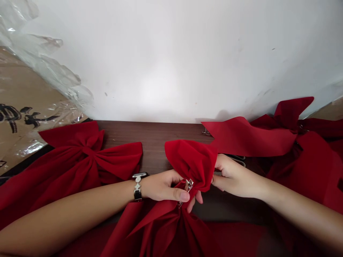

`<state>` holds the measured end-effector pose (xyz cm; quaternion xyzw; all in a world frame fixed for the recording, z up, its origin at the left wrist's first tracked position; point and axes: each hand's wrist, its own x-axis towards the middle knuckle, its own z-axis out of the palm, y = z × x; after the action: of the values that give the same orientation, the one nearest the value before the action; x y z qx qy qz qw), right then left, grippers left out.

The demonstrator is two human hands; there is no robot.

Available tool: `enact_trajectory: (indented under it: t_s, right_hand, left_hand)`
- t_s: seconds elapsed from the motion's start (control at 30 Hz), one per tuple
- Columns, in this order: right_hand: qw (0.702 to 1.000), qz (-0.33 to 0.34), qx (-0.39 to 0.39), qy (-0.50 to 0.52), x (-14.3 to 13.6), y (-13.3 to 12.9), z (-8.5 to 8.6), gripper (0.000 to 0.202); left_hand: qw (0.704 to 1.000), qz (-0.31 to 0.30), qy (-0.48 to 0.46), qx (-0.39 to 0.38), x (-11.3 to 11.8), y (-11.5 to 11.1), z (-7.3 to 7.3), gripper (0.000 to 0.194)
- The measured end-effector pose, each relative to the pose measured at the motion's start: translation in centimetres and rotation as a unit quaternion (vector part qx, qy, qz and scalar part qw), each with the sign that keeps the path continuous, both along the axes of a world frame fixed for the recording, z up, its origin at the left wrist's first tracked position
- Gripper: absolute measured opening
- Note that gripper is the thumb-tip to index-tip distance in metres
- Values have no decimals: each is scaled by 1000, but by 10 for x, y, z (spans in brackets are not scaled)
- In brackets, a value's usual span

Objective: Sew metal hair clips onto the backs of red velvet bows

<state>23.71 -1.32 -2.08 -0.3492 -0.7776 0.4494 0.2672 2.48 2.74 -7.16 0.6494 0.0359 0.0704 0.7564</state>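
Observation:
Between my two hands is a red fabric bow [191, 159], its loop raised and its tails spreading toward me. My left hand [166, 187] grips the bow's gathered middle, thumb on top and fingers underneath. A metal hair clip [188, 185] lies on that middle beside the thumb, apparently a spring barrette. My right hand [233, 176] pinches the right edge of the raised loop between thumb and fingers. Part of the fabric hides the right fingertips.
A finished-looking red bow [87, 150] lies on the brown table [123, 132] at left. More red bows [257, 137] are heaped at right, near a metal clip [206, 131]. Behind rises a white wall [171, 64]. A cardboard box [24, 85] with clear plastic stands at far left.

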Motion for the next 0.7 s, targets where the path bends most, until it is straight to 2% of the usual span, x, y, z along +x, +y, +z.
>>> enact_trajectory:
  t_s: [0.1, 0.2, 0.47, 0.57, 0.7]
  right_hand:
    - [999, -14, 25, -39, 0, 0, 0, 19]
    - [999, -28, 26, -35, 0, 0, -2, 21]
    - [993, 10, -109, 34, 4, 2, -8, 24]
    - [988, 21, -138, 64, 4, 3, -8, 24]
    - [985, -2, -154, 72, 3, 2, -6, 25]
  left_hand:
    - [1000, 2, -1, -2, 0, 0, -1, 51]
    - [1000, 4, 0, -13, 1, 1, -1, 55]
    - [1000, 5, -7, -24, 2, -1, 1, 51]
    - [1000, -2, -11, -27, 2, -2, 1, 50]
    - [999, 1, -9, -36, 2, -2, 1, 49]
